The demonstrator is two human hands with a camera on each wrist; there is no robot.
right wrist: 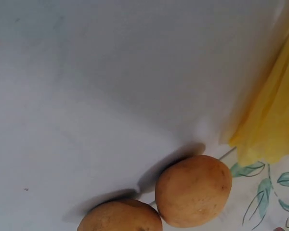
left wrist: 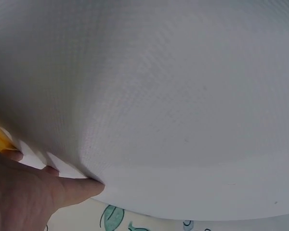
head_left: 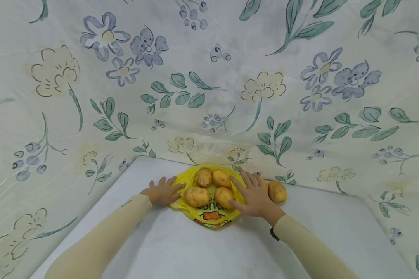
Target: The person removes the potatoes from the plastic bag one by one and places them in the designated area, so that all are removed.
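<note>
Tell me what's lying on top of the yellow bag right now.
Four potatoes lie on the yellow bag. The left hand rests on its left edge, the right hand on its right side. What the right hand covers is hidden.

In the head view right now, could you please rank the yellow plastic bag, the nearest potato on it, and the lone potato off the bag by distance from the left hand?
1. Yellow plastic bag, under the left hand.
2. Front-left brown potato, on the bag.
3. Lone brown potato, far right, off the bag.

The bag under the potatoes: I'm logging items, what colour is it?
Yellow, with an orange and dark print: the bag shows best in the head view.
</note>
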